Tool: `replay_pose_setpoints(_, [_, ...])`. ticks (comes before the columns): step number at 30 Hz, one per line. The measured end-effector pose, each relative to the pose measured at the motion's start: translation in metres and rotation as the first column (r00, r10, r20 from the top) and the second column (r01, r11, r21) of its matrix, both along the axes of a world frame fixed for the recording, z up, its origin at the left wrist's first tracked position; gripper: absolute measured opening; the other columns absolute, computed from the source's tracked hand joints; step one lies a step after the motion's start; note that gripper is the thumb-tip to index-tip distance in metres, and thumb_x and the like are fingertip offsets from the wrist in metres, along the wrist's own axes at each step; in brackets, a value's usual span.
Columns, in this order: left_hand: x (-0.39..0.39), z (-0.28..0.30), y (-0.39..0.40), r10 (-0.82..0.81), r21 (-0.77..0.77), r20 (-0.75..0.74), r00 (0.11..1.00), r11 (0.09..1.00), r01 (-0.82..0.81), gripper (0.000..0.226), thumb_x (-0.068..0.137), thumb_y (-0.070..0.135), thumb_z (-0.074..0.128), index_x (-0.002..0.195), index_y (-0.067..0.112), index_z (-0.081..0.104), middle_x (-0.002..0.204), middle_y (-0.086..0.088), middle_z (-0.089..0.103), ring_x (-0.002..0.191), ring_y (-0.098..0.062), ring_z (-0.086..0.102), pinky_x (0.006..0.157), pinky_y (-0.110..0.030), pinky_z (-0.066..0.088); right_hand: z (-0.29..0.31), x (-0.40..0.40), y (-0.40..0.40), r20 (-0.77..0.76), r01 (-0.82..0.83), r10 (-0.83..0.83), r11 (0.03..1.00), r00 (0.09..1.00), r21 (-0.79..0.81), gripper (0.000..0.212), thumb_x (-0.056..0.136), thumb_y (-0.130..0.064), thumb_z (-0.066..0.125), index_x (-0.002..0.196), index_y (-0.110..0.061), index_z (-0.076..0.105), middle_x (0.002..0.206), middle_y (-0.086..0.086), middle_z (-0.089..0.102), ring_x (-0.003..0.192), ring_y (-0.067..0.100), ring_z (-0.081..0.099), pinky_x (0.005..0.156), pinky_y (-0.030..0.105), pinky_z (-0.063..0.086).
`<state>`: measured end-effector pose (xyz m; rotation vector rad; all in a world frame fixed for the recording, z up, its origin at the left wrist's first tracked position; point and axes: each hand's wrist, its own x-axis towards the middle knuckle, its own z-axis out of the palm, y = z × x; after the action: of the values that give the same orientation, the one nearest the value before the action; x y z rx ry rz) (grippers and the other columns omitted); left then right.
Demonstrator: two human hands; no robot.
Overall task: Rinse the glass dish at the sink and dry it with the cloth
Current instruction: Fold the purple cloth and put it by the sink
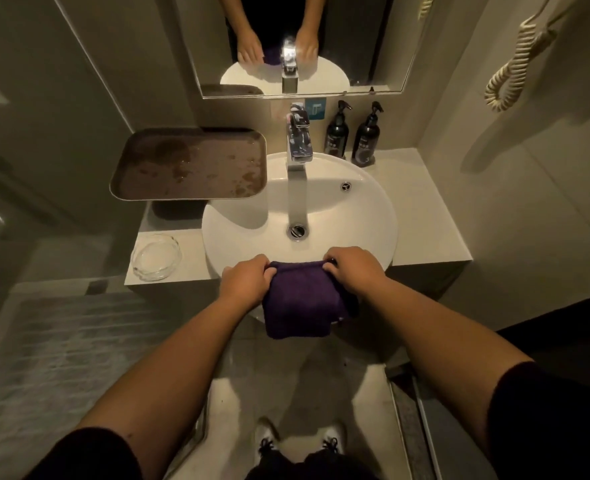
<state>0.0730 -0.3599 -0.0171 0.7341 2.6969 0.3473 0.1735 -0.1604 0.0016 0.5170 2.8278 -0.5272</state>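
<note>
Now two hands (pixel 245 282) grip one purple cloth (pixel 300 303); one glass dish (pixel 157 257) beside sink (pixel 373 216)

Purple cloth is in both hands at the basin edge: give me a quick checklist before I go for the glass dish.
1. Purple cloth gripped by left hand and right hand: ok.
2. Glass dish on the counter left of the basin, untouched: ok.
3. A hand free to pick it up: not ok.
4. Faucet running: no stream visible; not ok.
5. Dish already rinsed: cannot tell.
</note>
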Motion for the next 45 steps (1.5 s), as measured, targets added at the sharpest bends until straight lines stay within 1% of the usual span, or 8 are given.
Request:
replay_pose_setpoints(5, [0.014, 0.003, -0.004, -0.041, 0.027, -0.099, 0.994, 0.999, 0.044, 0.04, 0.095, 0.04, 0.052, 0.129, 0.019, 0.052, 0.127, -0.007, 0.059, 0.109, -0.027, 0.059, 0.095, -0.043, 0.046, 0.004, 0.009, -0.009, -0.084, -0.1, 0.108, 0.991, 0.991, 0.09, 0.043, 0.099, -0.044, 0.049, 0.134, -0.019, 0.056, 0.133, 0.004, 0.059, 0.117, 0.025, 0.055, 0.1, 0.039, 0.043])
replay_pose_setpoints(10, [0.038, 0.005, -0.02, -0.492, -0.082, -0.252, 0.833, 0.869, 0.488, 0.06, 0.088, 0.058, 0.033, 0.13, 0.021, 0.054, 0.134, -0.003, 0.056, 0.118, -0.023, 0.054, 0.099, -0.042, 0.041, -0.007, 0.043, -0.02, -0.014, -0.452, 0.457, 0.884, 0.889, 0.124, 0.058, 0.09, -0.068, 0.039, 0.126, -0.025, 0.055, 0.116, -0.002, 0.066, 0.1, 0.016, 0.059, 0.094, 0.039, 0.048])
replay_pose_setpoints(13, [0.037, -0.001, -0.026, -0.542, -0.12, -0.211, 0.813, 0.84, 0.529, 0.064, 0.084, 0.062, 0.027, 0.127, 0.023, 0.054, 0.127, 0.002, 0.061, 0.113, -0.019, 0.057, 0.099, -0.041, 0.039, -0.021, 0.052, -0.019, -0.011, -0.454, 0.462, 0.875, 0.887, 0.165, 0.059, 0.09, -0.059, 0.051, 0.136, -0.023, 0.049, 0.132, 0.001, 0.061, 0.118, 0.02, 0.057, 0.104, 0.04, 0.044])
replay_pose_setpoints(17, [0.037, -0.007, -0.031, -0.556, -0.126, -0.229, 0.799, 0.831, 0.542, 0.052, 0.088, 0.056, 0.044, 0.127, 0.023, 0.053, 0.126, 0.002, 0.063, 0.113, -0.018, 0.059, 0.099, -0.039, 0.04, -0.028, 0.054, -0.02, -0.069, -0.424, 0.441, 0.888, 0.895, 0.178, 0.052, 0.09, -0.052, 0.058, 0.133, -0.025, 0.052, 0.13, -0.001, 0.063, 0.118, 0.018, 0.058, 0.105, 0.037, 0.043])
replay_pose_setpoints(29, [0.049, -0.004, -0.03, -0.486, -0.124, -0.216, 0.847, 0.874, 0.47, 0.043, 0.09, 0.042, 0.058, 0.129, 0.026, 0.049, 0.132, 0.003, 0.058, 0.12, -0.017, 0.054, 0.11, -0.04, 0.033, -0.024, 0.063, -0.028, -0.109, -0.362, 0.384, 0.915, 0.917, 0.178, 0.049, 0.091, -0.048, 0.059, 0.134, -0.028, 0.051, 0.133, -0.005, 0.061, 0.122, 0.014, 0.054, 0.109, 0.032, 0.036])
replay_pose_setpoints(34, [0.056, 0.002, -0.038, -0.449, -0.154, -0.247, 0.859, 0.893, 0.422, 0.055, 0.09, 0.051, 0.048, 0.136, 0.022, 0.045, 0.14, -0.002, 0.05, 0.127, -0.021, 0.047, 0.111, -0.043, 0.032, -0.018, 0.061, -0.021, -0.095, -0.429, 0.449, 0.886, 0.888, 0.174, 0.064, 0.088, -0.065, 0.048, 0.138, -0.024, 0.047, 0.136, -0.002, 0.057, 0.121, 0.017, 0.052, 0.108, 0.035, 0.036])
replay_pose_setpoints(41, [0.065, 0.016, -0.07, -0.093, -0.115, -0.322, 0.942, 0.992, 0.059, 0.072, 0.093, 0.057, 0.045, 0.15, 0.017, 0.031, 0.158, -0.007, 0.032, 0.147, -0.025, 0.025, 0.119, -0.045, 0.013, 0.008, 0.026, -0.034, -0.141, -0.439, 0.465, 0.88, 0.874, 0.179, 0.078, 0.092, -0.071, 0.031, 0.152, -0.021, 0.029, 0.159, 0.003, 0.032, 0.146, 0.024, 0.029, 0.121, 0.043, 0.015])
replay_pose_setpoints(45, [0.054, 0.028, -0.094, 0.064, -0.066, -0.317, 0.946, 0.994, -0.09, 0.076, 0.094, 0.057, 0.041, 0.154, 0.014, 0.021, 0.162, -0.007, 0.022, 0.15, -0.024, 0.015, 0.121, -0.044, 0.011, 0.023, -0.006, -0.058, -0.159, -0.467, 0.486, 0.873, 0.859, 0.142, 0.075, 0.094, -0.065, 0.037, 0.154, -0.021, 0.026, 0.162, 0.002, 0.027, 0.148, 0.024, 0.025, 0.121, 0.04, 0.017])
